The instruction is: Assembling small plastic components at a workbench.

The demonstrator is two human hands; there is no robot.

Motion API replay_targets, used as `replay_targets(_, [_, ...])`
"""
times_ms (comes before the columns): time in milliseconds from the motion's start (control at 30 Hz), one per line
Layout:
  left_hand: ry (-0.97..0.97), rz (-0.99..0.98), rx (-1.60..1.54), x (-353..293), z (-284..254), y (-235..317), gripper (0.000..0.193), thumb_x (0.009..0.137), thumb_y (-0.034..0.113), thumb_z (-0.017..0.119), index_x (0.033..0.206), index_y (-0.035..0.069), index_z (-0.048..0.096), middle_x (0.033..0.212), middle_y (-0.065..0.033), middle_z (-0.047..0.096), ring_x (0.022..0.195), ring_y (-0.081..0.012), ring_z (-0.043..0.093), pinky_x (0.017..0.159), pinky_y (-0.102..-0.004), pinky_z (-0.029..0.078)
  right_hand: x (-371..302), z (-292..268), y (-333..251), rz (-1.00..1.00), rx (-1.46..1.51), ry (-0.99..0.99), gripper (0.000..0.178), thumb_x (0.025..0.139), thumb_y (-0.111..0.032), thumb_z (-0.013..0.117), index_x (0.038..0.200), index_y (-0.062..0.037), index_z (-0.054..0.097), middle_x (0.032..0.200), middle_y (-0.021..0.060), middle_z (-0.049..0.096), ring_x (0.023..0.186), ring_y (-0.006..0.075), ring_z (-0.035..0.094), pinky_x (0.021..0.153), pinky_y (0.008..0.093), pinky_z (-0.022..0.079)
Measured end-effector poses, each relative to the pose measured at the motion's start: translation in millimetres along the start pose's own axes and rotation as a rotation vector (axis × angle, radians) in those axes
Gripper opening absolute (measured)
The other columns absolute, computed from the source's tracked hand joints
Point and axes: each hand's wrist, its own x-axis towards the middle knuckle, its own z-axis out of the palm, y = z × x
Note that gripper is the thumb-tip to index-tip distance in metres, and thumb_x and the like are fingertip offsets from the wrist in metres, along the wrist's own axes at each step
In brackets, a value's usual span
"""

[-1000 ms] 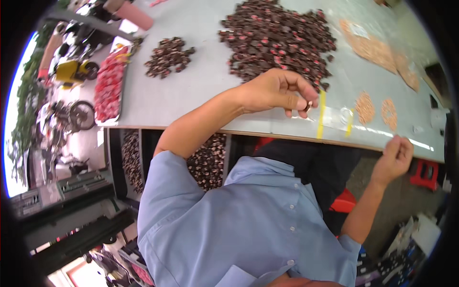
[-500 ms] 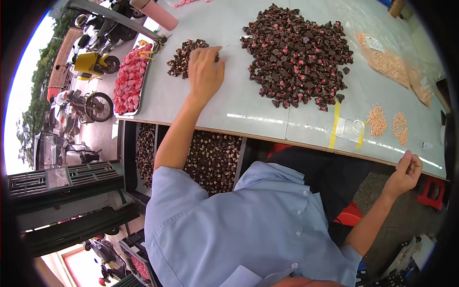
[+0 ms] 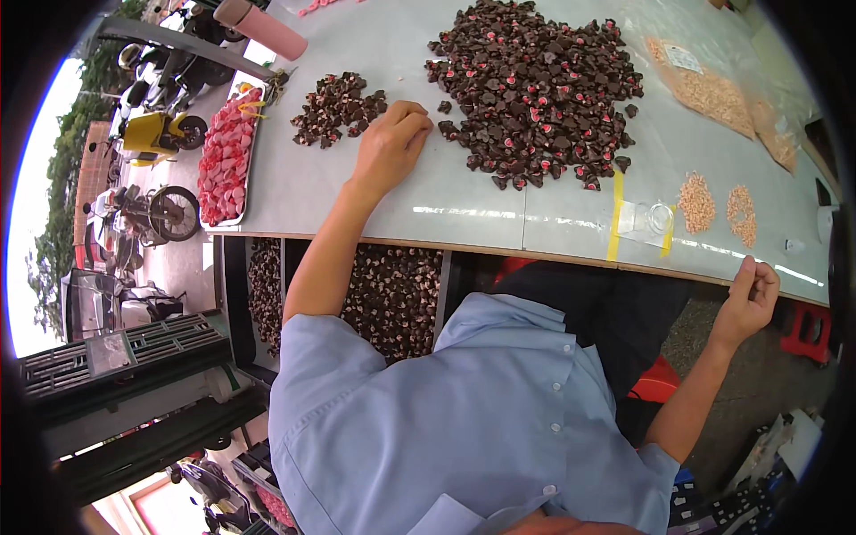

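Note:
My left hand (image 3: 390, 150) is over the grey table, between a small heap of dark pieces with pale bits (image 3: 334, 111) and a large heap of dark pieces with pink-red centres (image 3: 544, 98). Its fingers are curled together, and whatever they hold is hidden. A single dark piece (image 3: 443, 107) lies just beyond the fingertips. At the table's front right edge is my right hand (image 3: 749, 300), thumb and fingers pinched; I cannot make out anything in them. Near it lie two small piles of pale beads, an oval pile (image 3: 696, 203) and a ring-like pile (image 3: 741, 217).
A white tray of pink-red pieces (image 3: 253, 169) stands at the left, below a pink bottle (image 3: 263, 29). Clear bags of pale beads (image 3: 709, 100) lie far right. Yellow tape (image 3: 615, 214) flanks a clear round item. An open drawer (image 3: 392, 299) holds more dark pieces.
My left hand has moved right, off the small heap toward the large one, and its fingers have curled in. The right hand stays pinched by the table edge. The view has shifted slightly.

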Motion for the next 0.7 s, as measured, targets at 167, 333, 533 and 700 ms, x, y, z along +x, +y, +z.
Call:
replay_targets(167, [0.047, -0.257, -0.144, -10.1, -6.4, 14.1, 0.013, 0.085, 0.008, 0.072, 0.097, 0.006, 0.068, 0.098, -0.0101, 0.067, 0.08, -0.0261, 0.065, 0.068, -0.035, 0.052, 2.8, 2.7, 3.9, 0.017, 0.0, -0.001, 0.009, 0.098, -0.012, 0.066, 0.096, -0.0056, 0.059, 0.078, -0.0053, 0.054, 0.064, 0.0009, 0.042, 0.054, 0.0186, 0.031])
replay_targets(333, [-0.144, -0.292, -0.041, 10.0, 2.9, 30.0, 0.028, 0.087, 0.021, 0.073, 0.112, 0.007, 0.071, 0.094, -0.0114, 0.066, 0.079, -0.0267, 0.063, 0.072, -0.0371, 0.05, 0.5, 7.8, 6.9, -0.004, -0.064, 0.009, 0.007, 0.098, -0.009, 0.064, 0.099, -0.003, 0.06, 0.084, -0.0035, 0.059, 0.072, 0.0026, 0.049, 0.062, 0.018, 0.04])
replay_targets(533, [-0.07, -0.167, 0.052, -3.1, 0.7, 21.8, 0.016, 0.091, 0.01, 0.067, 0.106, 0.006, 0.069, 0.097, -0.0126, 0.065, 0.081, -0.0298, 0.064, 0.072, -0.0373, 0.051, -4.3, 21.5, 1.6, 0.042, -0.093, -0.287, 0.009, 0.097, -0.007, 0.064, 0.101, 0.001, 0.064, 0.084, -0.0021, 0.062, 0.076, 0.0045, 0.054, 0.068, 0.0213, 0.046])
replay_targets(700, [0.025, -0.376, -0.224, -6.3, -2.0, 20.9, 0.021, 0.097, 0.006, 0.06, 0.116, 0.003, 0.067, 0.113, -0.0127, 0.07, 0.089, -0.0206, 0.07, 0.071, -0.0301, 0.053, -10.1, 27.7, -2.8, -0.059, -0.345, -0.405, 0.013, 0.09, -0.005, 0.069, 0.102, -0.0013, 0.066, 0.083, 0.0064, 0.066, 0.072, 0.0124, 0.06, 0.066, 0.027, 0.049])
